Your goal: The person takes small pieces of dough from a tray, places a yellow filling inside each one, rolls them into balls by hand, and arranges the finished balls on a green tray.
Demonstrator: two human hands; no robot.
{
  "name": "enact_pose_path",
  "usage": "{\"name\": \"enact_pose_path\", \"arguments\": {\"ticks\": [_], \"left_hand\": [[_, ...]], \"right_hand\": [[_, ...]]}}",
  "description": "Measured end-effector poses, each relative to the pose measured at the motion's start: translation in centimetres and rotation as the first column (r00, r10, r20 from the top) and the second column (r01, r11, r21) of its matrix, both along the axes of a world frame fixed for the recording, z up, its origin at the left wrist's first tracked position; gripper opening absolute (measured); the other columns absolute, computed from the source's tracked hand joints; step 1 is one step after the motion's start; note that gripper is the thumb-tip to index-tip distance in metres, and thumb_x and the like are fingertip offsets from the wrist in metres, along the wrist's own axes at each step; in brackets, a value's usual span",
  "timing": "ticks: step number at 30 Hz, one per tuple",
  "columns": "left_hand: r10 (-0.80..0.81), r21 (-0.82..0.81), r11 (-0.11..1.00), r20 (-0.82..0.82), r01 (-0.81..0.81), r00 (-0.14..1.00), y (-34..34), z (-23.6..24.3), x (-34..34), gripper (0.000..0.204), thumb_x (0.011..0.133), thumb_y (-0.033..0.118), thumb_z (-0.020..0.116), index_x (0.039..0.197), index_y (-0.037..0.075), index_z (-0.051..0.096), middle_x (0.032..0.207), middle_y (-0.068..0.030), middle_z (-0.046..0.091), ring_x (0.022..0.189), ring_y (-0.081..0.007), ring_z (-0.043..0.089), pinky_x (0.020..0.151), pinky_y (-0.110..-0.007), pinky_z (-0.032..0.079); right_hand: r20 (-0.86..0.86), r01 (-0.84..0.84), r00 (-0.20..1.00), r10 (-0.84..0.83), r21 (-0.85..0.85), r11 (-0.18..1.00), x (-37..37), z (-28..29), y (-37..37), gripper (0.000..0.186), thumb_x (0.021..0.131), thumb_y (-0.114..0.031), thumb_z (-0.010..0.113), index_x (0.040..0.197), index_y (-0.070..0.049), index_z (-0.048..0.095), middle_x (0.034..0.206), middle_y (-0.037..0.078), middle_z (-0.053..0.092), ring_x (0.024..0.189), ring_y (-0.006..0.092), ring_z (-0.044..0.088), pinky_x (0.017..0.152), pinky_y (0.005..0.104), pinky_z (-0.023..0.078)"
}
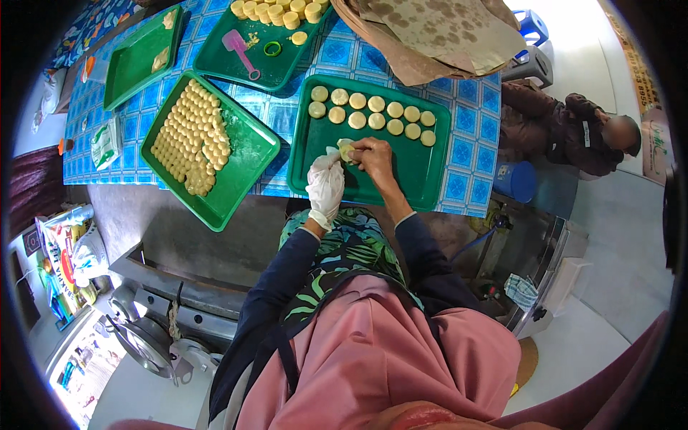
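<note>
In the head view, a dough piece (346, 150) is held at the centre of the frame. It is grasped between the fingers of the gloved left hand (325, 185) and the bare right hand (375, 159), above a green tray (419, 172). Flattened rounds (376, 104) are arranged in two rows along the tray's upper part. Small dough balls (188, 132) are placed in a second tray (247, 147), left of centre.

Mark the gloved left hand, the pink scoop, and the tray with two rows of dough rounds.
Gloved left hand (326, 179): head view, its middle.
Pink scoop (234, 41): head view, its flat blade.
Tray (421, 170): head view, bare part of its green floor.
</note>
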State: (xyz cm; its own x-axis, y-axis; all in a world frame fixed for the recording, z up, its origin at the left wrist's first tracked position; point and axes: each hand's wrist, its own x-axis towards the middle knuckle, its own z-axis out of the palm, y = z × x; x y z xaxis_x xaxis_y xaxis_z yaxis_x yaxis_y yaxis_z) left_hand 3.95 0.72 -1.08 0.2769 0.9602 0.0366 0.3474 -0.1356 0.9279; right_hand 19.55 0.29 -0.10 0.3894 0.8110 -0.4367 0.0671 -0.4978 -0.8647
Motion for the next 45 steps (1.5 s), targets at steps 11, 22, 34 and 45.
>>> {"name": "enact_pose_path", "arguments": {"ticks": [11, 22, 34, 45], "left_hand": [[0.391, -0.682, 0.674, 0.655, 0.283, 0.647, 2.0, 7.1, 0.6, 0.035, 0.096, 0.013, 0.073, 0.122, -0.009, 0.066, 0.11, -0.012, 0.071, 0.098, -0.0182, 0.07, 0.092, -0.033, 0.056], [0.408, -0.664, 0.663, 0.708, 0.346, 0.576, 2.0, 8.3, 0.0, 0.032, 0.097, 0.01, 0.07, 0.126, -0.005, 0.065, 0.118, -0.0133, 0.072, 0.105, -0.0226, 0.071, 0.093, -0.034, 0.056], [0.498, -0.674, 0.659, 0.724, 0.335, 0.477, 1.2, 7.2, -0.8, 0.023, 0.103, 0.007, 0.063, 0.122, -0.005, 0.062, 0.121, -0.0157, 0.069, 0.108, -0.0229, 0.068, 0.098, -0.032, 0.055], [0.387, -0.695, 0.471, 0.716, 0.543, 0.581, 2.0, 12.7, -1.3, 0.044, 0.099, 0.004, 0.064, 0.138, -0.011, 0.054, 0.126, -0.0172, 0.067, 0.11, -0.0233, 0.07, 0.093, -0.041, 0.064]], "right_hand": [[-0.164, -0.076, 0.981, 0.101, 0.15, 0.986, 0.9, 4.6, -1.1, 0.025, 0.087, 0.0, 0.075, 0.11, 0.007, 0.076, 0.095, 0.01, 0.073, 0.068, 0.0141, 0.065, 0.058, 0.0265, 0.05], [-0.579, 0.414, 0.755, -0.309, 0.055, 0.909, -0.8, 4.4, -2.5, 0.019, 0.09, -0.012, 0.079, 0.101, 0.004, 0.077, 0.083, 0.001, 0.069, 0.066, 0.0116, 0.06, 0.056, 0.0274, 0.045], [0.865, -0.526, 0.498, 0.062, 0.245, 0.815, -4.2, 7.1, -4.2, 0.031, 0.083, -0.014, 0.077, 0.11, 0.001, 0.071, 0.096, 0.012, 0.063, 0.093, 0.031, 0.06, 0.079, 0.044, 0.047], [-0.452, 0.249, 0.891, -0.049, 0.396, 0.884, -2.2, 7.3, -5.4, 0.023, 0.098, -0.008, 0.07, 0.117, 0.003, 0.076, 0.13, 0.014, 0.066, 0.12, 0.0232, 0.06, 0.102, 0.0352, 0.049]]}}
